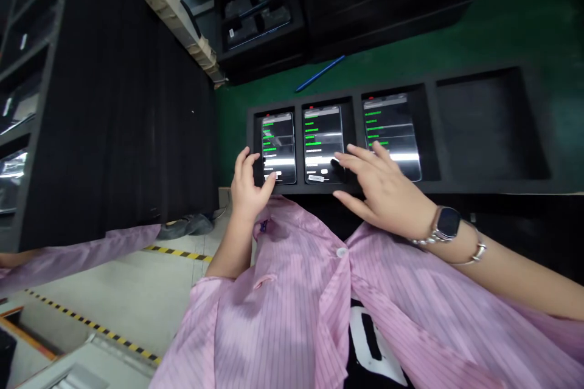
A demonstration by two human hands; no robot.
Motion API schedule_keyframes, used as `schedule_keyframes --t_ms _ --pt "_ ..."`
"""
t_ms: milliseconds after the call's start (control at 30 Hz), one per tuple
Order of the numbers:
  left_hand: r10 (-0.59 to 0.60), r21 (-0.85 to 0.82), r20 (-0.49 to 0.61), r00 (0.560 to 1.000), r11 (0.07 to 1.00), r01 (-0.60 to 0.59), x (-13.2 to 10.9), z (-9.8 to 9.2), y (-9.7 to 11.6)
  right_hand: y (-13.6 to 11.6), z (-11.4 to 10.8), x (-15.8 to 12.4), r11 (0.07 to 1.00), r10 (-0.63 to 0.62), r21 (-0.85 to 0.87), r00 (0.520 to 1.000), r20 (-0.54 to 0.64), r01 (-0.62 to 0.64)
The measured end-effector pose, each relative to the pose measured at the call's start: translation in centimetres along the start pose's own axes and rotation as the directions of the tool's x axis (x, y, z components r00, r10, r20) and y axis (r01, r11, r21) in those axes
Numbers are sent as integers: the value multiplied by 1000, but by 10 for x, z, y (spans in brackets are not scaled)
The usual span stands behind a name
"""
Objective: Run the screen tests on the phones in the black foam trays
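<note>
Three black smartphones (323,143) lie screen-up in separate compartments of a long black foam tray (456,187), their dark screens showing lines of green text. The left hand (249,185), fingers loosely curled, sits at the lower corner of the leftmost phone (279,140) (whether it actually grips it, I cannot tell). The right hand (383,185), open and unclenched, spreads its fingers just over the lower edges of the middle and rightmost phones. A slim blue pen (319,73) lies on the green table (524,18) beyond the tray.
</note>
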State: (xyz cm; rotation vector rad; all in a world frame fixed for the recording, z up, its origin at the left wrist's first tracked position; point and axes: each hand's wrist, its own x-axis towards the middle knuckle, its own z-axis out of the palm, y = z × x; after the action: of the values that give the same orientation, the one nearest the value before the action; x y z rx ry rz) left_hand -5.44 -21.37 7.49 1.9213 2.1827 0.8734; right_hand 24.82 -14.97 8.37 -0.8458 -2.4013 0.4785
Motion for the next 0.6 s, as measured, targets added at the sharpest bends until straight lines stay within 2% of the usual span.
schedule_keyframes --t_ms 100,233,367,433,500,567,600 --pt "-16 -12 24 1000 1000 16 -1 -2 1 -6 14 12 1000 -20 -22 1000 21 20" --pt "-68 23 125 990 998 66 1 -7 8 -7 20 16 999 10 -33 999 41 -9" --pt "-118 93 269 956 991 96 7 -17 13 2 2 11 999 44 -15 998 -46 -45" --pt "-114 74 283 952 993 96 6 -24 9 22 -15 -3 982 138 -109 980 -146 -154" --pt "-105 -18 231 967 994 112 -1 -31 -1 53 -34 -30 905 266 -246 912 -312 -348" --pt "-134 -123 199 971 979 161 -11 -36 -11 86 -51 -67 760 364 -330 787 -498 -560" --pt "-160 -151 206 965 969 193 -17 -38 -15 99 -59 -86 688 410 -340 730 -547 -641"
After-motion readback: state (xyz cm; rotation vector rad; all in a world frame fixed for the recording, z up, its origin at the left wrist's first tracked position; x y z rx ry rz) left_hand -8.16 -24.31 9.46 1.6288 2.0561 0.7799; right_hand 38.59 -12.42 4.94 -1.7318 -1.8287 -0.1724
